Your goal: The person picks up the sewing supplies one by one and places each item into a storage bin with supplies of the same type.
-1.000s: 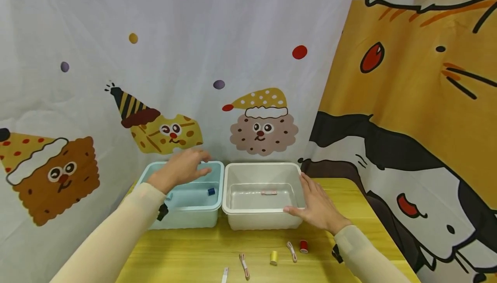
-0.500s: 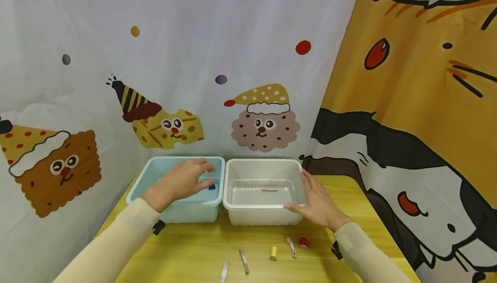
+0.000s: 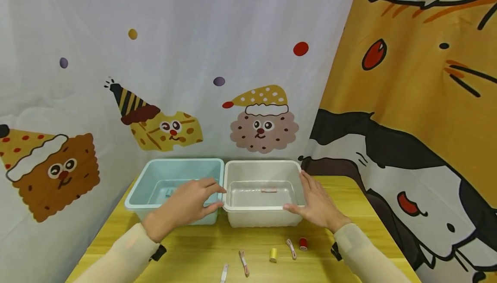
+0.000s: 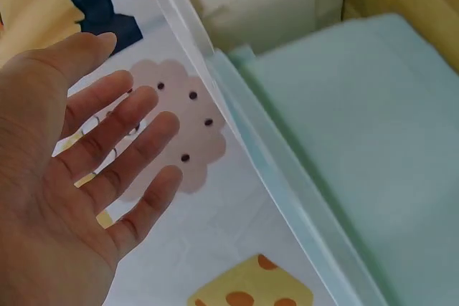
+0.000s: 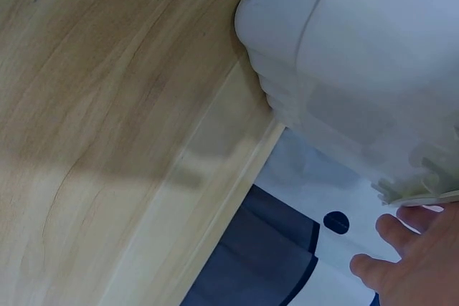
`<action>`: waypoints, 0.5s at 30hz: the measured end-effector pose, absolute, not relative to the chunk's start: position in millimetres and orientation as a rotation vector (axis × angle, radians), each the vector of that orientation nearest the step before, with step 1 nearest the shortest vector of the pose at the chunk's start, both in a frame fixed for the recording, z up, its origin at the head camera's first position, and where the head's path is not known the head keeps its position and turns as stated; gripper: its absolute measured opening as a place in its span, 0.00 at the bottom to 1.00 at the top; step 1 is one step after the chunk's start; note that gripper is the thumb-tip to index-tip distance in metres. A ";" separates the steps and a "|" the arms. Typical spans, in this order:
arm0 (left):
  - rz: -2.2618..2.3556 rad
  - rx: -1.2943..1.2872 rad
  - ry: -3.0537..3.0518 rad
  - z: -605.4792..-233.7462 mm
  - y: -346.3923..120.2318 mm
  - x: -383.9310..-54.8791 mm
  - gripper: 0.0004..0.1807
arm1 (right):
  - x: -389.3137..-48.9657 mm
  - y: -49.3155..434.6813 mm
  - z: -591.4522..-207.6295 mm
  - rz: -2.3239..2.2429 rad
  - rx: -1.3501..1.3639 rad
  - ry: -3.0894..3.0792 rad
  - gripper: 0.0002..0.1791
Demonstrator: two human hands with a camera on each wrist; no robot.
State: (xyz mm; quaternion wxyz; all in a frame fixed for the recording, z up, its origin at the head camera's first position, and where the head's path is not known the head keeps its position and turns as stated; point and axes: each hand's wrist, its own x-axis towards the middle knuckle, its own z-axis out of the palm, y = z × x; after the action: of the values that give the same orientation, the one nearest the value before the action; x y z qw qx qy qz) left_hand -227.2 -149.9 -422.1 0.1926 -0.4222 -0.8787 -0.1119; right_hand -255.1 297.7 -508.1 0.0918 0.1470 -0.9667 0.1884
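Note:
My left hand (image 3: 190, 201) is over the front right corner of the light blue bin (image 3: 182, 161), fingertips at the rim where the two bins meet. Its fingers are spread and the palm (image 4: 64, 206) holds nothing in the left wrist view. My right hand (image 3: 319, 203) rests at the right front corner of the white bin (image 3: 264, 218), thumb on the front rim, fingers extended along the right side. A small light blue spool (image 3: 168, 193) lies in the blue bin; a pinkish folded cord (image 3: 268, 190) lies in the white one. A dark blue spool seen earlier is hidden behind my left hand.
On the wooden table (image 3: 186, 253) before the bins lie a yellow thread spool (image 3: 273, 255), a red spool (image 3: 303, 243), two folded cords, one pale (image 3: 291, 249) and one pink (image 3: 243, 263), and a white strip (image 3: 224, 273). A printed curtain (image 3: 248, 37) hangs behind.
My left hand has moved from above the blue bin's inside toward me and slightly right, down to its front right corner. The right hand has stayed at the white bin.

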 end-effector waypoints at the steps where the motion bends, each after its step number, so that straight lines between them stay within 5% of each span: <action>1: -0.314 -1.195 -2.460 -423.0 -148.7 -223.9 0.16 | -255.3 297.5 -508.3 0.556 0.436 -2.874 0.72; 15: -0.266 -1.311 -2.490 -459.1 -138.5 -177.0 0.15 | -256.7 298.7 -508.2 0.563 0.441 -2.889 0.74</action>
State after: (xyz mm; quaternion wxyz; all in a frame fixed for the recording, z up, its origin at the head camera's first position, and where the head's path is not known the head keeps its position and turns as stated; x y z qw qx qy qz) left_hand -177.0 -138.5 -459.1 0.1569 -0.4582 -0.8699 -0.0929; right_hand -256.7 298.7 -508.2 0.0825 0.1476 -0.9674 0.1885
